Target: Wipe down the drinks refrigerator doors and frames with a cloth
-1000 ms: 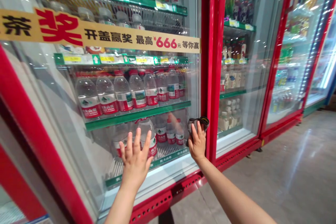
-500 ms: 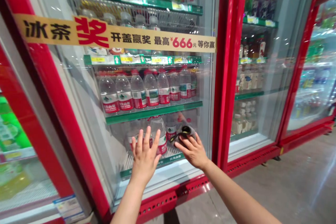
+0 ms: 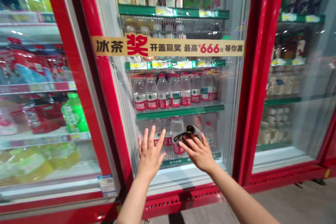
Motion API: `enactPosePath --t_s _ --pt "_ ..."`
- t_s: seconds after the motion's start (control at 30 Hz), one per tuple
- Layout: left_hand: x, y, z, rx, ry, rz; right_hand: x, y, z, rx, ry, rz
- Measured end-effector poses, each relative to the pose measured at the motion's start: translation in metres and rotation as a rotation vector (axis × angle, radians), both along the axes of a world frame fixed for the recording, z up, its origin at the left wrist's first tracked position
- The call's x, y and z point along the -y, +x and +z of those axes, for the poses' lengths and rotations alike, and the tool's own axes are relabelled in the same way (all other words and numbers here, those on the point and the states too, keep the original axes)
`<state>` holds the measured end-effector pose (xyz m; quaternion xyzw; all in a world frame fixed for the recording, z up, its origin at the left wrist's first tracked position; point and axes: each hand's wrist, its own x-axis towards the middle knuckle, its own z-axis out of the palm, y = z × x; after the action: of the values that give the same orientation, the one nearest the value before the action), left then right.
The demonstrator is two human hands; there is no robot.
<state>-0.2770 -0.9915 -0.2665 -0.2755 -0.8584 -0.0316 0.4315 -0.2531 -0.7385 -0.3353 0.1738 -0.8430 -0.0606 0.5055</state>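
So far, the right hand (image 3: 198,154), fingers spread, presses a folded dark cloth (image 3: 187,134) to the low glass of a red-framed cooler door (image 3: 106,87), the empty left hand (image 3: 149,154) splayed wide beside it, both well below the upper shelves (image 3: 173,11).

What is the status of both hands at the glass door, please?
Left hand open, fingers spread, at glass door. Right hand on grey cloth. Water bottles behind glass.

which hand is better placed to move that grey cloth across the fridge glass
Right, probably. The right hand already has its fingers over the grey cloth, which sits against the glass door. The left hand is open, fingers spread, holding nothing and set further from the cloth.
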Motion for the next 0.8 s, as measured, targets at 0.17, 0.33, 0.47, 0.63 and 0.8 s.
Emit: enactPosePath --t_s 0.17,0.33,0.47,0.63,0.8 --pt "0.034 -0.004 0.005 -0.024 0.017 0.055 -0.058 0.012 -0.017 -0.095 0.05 0.062" --pt "0.051 -0.005 0.013 -0.045 0.067 0.109 -0.004 -0.006 0.029 -0.15 -0.246 -0.149" --pt "0.056 -0.004 0.012 -0.037 0.076 0.108 0.053 -0.011 0.023 -0.047 -0.089 -0.044" --pt "0.069 -0.004 0.008 -0.013 0.075 0.125 0.011 -0.002 -0.014 -0.056 0.157 0.19" --pt "0.084 -0.005 0.003 -0.011 0.074 0.153 0.014 -0.009 0.023 -0.147 -0.158 -0.034"
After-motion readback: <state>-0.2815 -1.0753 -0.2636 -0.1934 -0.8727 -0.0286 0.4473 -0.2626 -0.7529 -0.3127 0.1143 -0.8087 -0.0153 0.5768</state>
